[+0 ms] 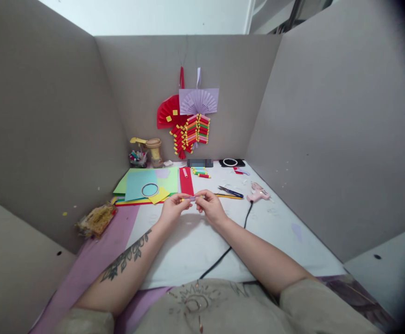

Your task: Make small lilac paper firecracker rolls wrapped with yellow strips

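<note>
My left hand [173,209] and my right hand [211,207] meet above the white table sheet [188,246], fingers pinched together on a small rolled paper tube [192,198], pale purple with a yellow end. Each hand grips one end of it. Just beyond the hands lie a red paper strip [186,181], a yellow pencil [230,196] and dark scissors [230,191]. Several finished little paper rolls [200,172] lie further back.
Coloured paper sheets [146,183] with a tape ring [150,189] lie at left. A pink glue gun [257,193] with a black cord [223,253] sits at right. Paper fan decorations [188,118] hang on the back cardboard wall. A jar [155,150] stands back left.
</note>
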Tool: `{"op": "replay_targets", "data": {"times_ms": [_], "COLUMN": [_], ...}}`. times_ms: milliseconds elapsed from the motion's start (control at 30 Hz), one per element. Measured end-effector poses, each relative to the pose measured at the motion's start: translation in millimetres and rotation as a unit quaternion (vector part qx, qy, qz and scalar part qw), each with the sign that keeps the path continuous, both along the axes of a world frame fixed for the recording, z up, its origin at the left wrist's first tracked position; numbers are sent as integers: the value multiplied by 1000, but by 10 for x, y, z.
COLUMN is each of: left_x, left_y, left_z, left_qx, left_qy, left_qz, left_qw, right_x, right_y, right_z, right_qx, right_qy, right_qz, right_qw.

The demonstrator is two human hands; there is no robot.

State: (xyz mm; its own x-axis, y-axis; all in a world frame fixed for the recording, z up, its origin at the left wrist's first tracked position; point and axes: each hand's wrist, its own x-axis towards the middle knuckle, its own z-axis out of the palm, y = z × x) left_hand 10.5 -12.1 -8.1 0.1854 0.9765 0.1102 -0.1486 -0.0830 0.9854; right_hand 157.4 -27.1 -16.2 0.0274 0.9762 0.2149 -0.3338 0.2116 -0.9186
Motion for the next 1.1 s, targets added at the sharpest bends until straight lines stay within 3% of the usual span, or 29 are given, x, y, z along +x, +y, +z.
{"op": "replay_targets", "data": {"times_ms": [233, 500, 1100], "left_x": [-29, -37, -49], "left_y": [-5, -8, 2], "left_z": [38, 20, 45], "left_qx": [25, 70, 54], "left_qy": [31, 62, 32], "left_qz": [14, 23, 12], "left_qw": [999, 995, 998], "right_x": [30, -46, -6], "right_y": [-13, -42, -34], "right_z": [-20, -21, 26], "right_qx": [9, 0, -7], "right_qy": [-36, 1, 44], "right_qz": [26, 18, 0], "right_qw": [999, 1000, 999]}}
